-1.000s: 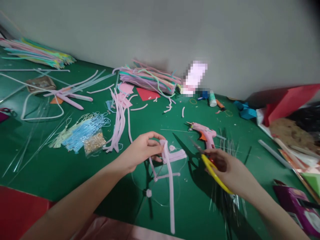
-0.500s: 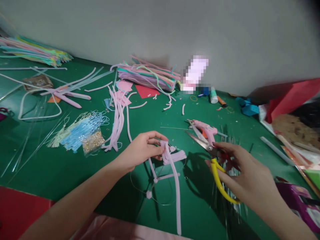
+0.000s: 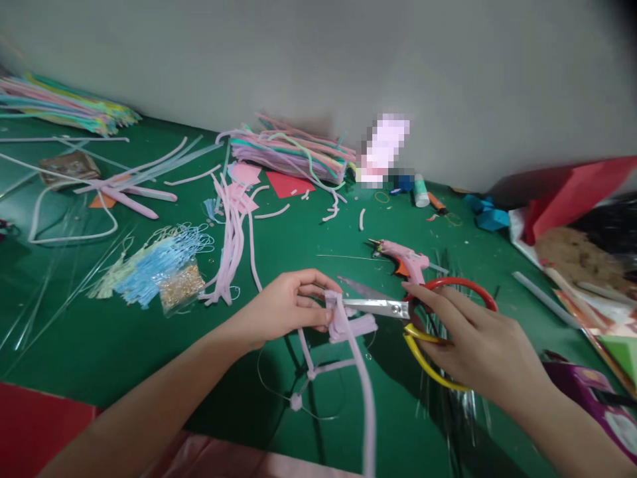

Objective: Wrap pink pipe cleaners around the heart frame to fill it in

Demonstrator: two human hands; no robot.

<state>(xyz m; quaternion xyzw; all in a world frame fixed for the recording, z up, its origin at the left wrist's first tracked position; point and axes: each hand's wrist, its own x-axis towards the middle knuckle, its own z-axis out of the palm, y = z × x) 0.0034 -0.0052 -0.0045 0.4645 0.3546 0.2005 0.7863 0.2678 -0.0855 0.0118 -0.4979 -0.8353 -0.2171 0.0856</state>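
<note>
Head view: between the fingertips of the left hand [image 3: 283,305], the folded lilac pipe cleaner [image 3: 337,324] is clamped above the green table [image 3: 298,239]; seemingly light, soft and bendable, it is best gripped at the folds. Scissors [image 3: 395,309], earlier beside the glue gun [image 3: 411,257], have been brought to it, blades apart, handles held by the curled fingers of the right hand [image 3: 480,338].

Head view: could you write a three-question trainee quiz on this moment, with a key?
1. Which hand holds the metal scissors with red and yellow handles?
2. True or false: the pink plastic glue gun lies on the green tabletop.
3. What does the left hand pinch? (a) blue thread tassels (b) a pale lilac fuzzy strip (c) a red paper sheet

Key: 1. The right hand; 2. True; 3. b
</note>
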